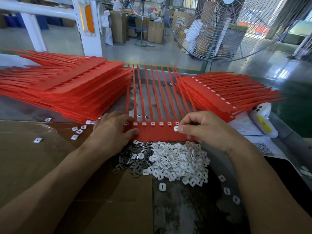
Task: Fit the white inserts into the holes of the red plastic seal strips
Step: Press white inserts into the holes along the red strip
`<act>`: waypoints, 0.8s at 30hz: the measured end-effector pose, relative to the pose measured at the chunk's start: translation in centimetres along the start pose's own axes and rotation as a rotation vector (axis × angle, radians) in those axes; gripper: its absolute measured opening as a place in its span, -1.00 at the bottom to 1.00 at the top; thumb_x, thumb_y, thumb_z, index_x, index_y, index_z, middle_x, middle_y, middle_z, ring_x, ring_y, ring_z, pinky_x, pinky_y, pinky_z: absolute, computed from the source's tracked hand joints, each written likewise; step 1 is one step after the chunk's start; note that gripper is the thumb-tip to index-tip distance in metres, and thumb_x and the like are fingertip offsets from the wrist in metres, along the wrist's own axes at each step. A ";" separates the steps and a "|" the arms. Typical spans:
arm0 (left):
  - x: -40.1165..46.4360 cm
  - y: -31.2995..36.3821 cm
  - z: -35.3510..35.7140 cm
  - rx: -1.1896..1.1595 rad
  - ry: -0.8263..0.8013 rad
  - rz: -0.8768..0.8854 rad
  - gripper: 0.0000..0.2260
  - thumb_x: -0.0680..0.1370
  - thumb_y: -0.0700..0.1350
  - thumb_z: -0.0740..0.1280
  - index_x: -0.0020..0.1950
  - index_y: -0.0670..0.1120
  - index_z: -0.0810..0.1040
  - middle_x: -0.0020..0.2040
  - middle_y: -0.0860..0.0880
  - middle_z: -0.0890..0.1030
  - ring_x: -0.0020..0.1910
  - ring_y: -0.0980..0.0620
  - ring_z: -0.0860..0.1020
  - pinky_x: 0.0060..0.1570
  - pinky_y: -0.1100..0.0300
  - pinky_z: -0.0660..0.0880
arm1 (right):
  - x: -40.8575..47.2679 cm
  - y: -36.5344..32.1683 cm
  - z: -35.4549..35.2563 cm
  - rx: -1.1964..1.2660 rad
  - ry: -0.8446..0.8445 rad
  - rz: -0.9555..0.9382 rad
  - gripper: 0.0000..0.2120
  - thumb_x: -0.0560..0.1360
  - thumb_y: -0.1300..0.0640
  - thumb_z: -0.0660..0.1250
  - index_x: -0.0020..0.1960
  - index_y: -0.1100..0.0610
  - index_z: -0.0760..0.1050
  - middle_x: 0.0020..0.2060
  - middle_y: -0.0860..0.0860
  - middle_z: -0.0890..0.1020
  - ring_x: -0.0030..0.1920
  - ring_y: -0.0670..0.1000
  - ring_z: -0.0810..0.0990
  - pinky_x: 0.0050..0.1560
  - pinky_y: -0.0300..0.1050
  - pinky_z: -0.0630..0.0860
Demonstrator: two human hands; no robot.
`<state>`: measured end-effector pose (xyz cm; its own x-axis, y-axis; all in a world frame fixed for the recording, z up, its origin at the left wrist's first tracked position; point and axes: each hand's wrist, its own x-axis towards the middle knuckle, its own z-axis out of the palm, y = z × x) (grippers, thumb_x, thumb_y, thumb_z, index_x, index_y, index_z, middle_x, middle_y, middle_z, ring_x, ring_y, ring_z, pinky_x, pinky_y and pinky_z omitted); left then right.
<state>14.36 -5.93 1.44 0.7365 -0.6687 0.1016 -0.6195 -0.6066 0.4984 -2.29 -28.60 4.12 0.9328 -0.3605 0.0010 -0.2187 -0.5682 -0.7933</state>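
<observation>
A worker at a factory counter [42, 157] fits white inserts into a sheet of joined red seal strips [157, 134] lying flat between the hands, its long tails running away toward a floor fan [224, 27]. The right hand [207, 130] pinches a single white insert [176, 128] between thumb and forefinger, its grip closed on the piece just beside the right end of the row of holes; seven holes to its left already show white. The left hand [111, 130] lies on the sheet's left end, fingers spread and pressing it down. A heap of loose white inserts [182, 161] sits just below the sheet, with darker metal clips [133, 159] mixed in at its left. An unfilled stack of strips [70, 88] rises at left; a stack with inserts fitted [224, 92] fans out at right. To seat this piece well, the worker likely needs to square it with the hole, slot aligned as in its neighbours, then press straight down while the left hand keeps the sheet from sliding.
</observation>
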 end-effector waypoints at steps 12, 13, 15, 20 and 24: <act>0.1 -0.1 0.0 0.005 -0.009 0.003 -0.57 0.57 0.21 0.34 0.42 0.15 0.48 0.46 0.08 0.40 0.47 0.01 0.28 0.50 -0.07 0.18 | 1.6 2.8 -0.8 -0.112 0.424 0.234 -0.83 0.58 0.03 0.36 -0.17 0.01 0.61 -0.37 -0.14 0.69 -0.47 -0.21 0.52 -0.25 -0.13 0.40; 0.1 -0.1 0.0 0.006 -0.007 0.003 -0.57 0.57 0.21 0.34 0.42 0.15 0.48 0.46 0.08 0.41 0.47 0.01 0.28 0.50 -0.07 0.17 | 1.7 3.0 -0.9 -0.152 0.448 0.257 -0.82 0.58 0.01 0.35 -0.17 0.01 0.61 -0.37 -0.14 0.68 -0.43 -0.21 0.54 -0.26 -0.14 0.37; 0.1 -0.1 0.0 0.004 -0.010 0.003 -0.57 0.57 0.22 0.34 0.41 0.16 0.48 0.46 0.08 0.40 0.47 0.01 0.28 0.50 -0.07 0.17 | 1.8 3.5 -1.2 -0.193 0.459 0.294 -0.81 0.60 0.01 0.33 -0.16 0.02 0.59 -0.36 -0.07 0.69 -0.28 -0.10 0.60 -0.28 -0.13 0.33; 0.1 -0.1 0.1 0.001 0.002 0.015 -0.58 0.57 0.20 0.35 0.41 0.14 0.50 0.44 0.06 0.43 0.45 -0.01 0.31 0.49 -0.09 0.21 | 2.0 3.5 -1.4 -0.263 0.432 0.322 -0.78 0.61 0.02 0.30 -0.17 0.05 0.58 -0.24 -0.01 0.69 -0.18 0.05 0.62 -0.22 -0.07 0.41; 0.1 -0.2 0.2 0.010 0.002 0.013 -0.57 0.57 0.20 0.35 0.41 0.14 0.50 0.44 0.05 0.43 0.45 -0.02 0.32 0.49 -0.08 0.21 | 1.9 3.3 -1.4 -0.286 0.425 0.324 -0.76 0.60 0.05 0.31 -0.21 0.08 0.59 -0.30 0.00 0.69 -0.22 0.06 0.63 -0.24 -0.08 0.42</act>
<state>14.51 -5.96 1.22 0.7288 -0.6759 0.1101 -0.6320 -0.6019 0.4881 -1.60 -32.20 2.39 0.6225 -0.7788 0.0771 -0.5954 -0.5353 -0.5991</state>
